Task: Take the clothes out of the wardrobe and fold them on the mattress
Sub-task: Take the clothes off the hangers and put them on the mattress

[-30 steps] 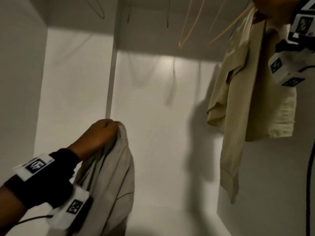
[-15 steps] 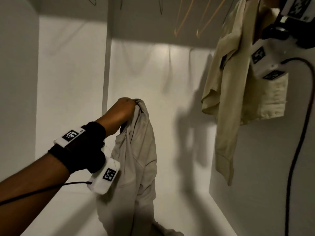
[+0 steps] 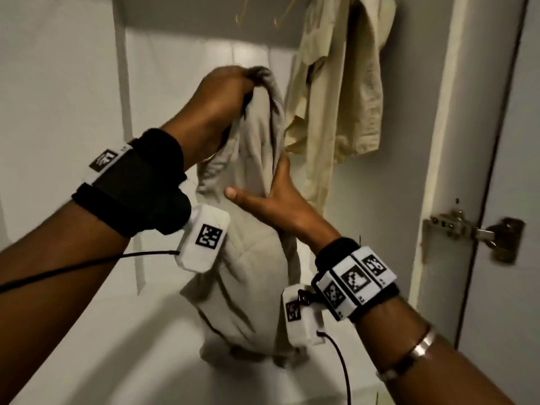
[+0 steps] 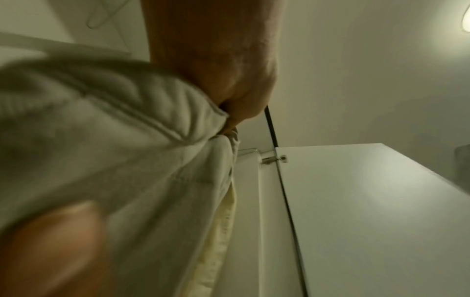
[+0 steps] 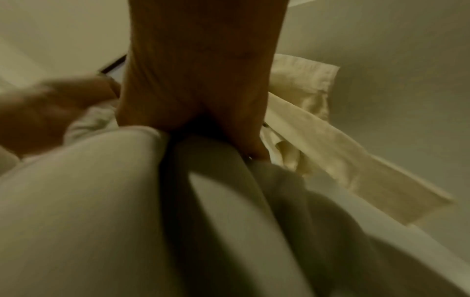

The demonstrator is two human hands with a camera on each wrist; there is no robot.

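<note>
A grey garment (image 3: 251,258) hangs bunched inside the white wardrobe (image 3: 58,112). My left hand (image 3: 248,83) grips its top edge and holds it up; the left wrist view shows the fingers (image 4: 236,104) curled round the cloth (image 4: 114,140). My right hand (image 3: 263,191) holds the garment's middle, thumb across the front and fingers behind a fold. In the right wrist view that hand (image 5: 216,128) digs into the grey cloth (image 5: 101,201). A cream shirt (image 3: 336,83) hangs at the upper right, just behind the grey garment, also in the right wrist view (image 5: 318,124).
Bare hangers (image 3: 242,16) hang from the rail at the top. A vertical divider (image 3: 125,112) splits the wardrobe. The open wardrobe door (image 3: 511,171) with its metal hinge (image 3: 473,232) stands to the right. The wardrobe floor (image 3: 117,361) lies below the garment.
My right hand let go of the cream shirt up high and came down onto the grey garment. My left hand lifted the grey garment higher and to the right.
</note>
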